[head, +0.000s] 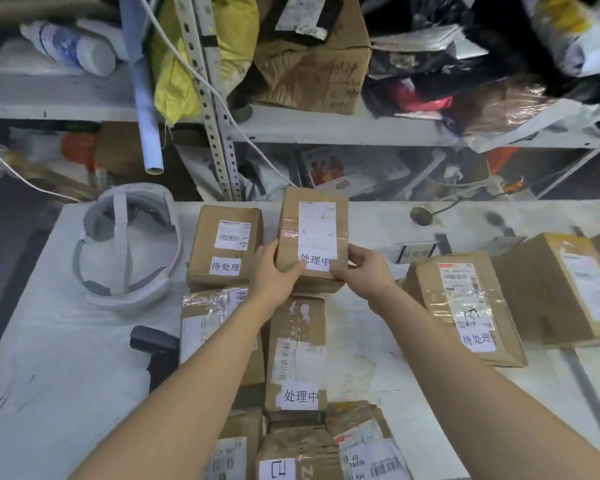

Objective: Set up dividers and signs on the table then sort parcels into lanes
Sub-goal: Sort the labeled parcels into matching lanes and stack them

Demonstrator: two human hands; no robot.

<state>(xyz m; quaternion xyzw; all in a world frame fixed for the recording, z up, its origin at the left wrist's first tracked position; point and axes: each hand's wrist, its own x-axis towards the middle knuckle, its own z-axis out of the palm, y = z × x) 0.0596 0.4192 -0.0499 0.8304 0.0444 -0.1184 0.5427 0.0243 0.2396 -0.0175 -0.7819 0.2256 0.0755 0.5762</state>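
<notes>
Closest to me, along the bottom edge at 6 o'clock, sit crumpled brown cardboard parcels (361, 445) with barcode labels. Both bare forearms reach over them toward 12. Just past them lies a long brown taped parcel (297, 355) with a white 处理中 sticker, its long axis running 12 to 6.

The parcel I am handling is the brown cardboard box (312, 233) with a white shipping label and its own 处理中 sticker. It sits directly at 12 o'clock of the taped one, on the same 12-to-6 axis. I hold it by its near end only. My left hand (274, 271) wraps the near-left corner, thumb laid across the top face up to the sticker and fingers curled round the left side. My right hand (364, 270) pinches the near-right corner, thumb on the sticker's right end and fingers curled against the right side. Both hands are equally near, wrists low, palms turned toward each other. I cannot tell whether the box is lifted or resting on the brown edge showing beneath it.

At 9 o'clock, just beside it, lies a squarer brown parcel (226, 244) stickered 待处理. I judge the coming move depends on holding the box straight in its own column without drifting to 9. At 3 o'clock a small dark-framed sign card (417, 251) reading 待处理 stands on the white table (66, 358).
</notes>
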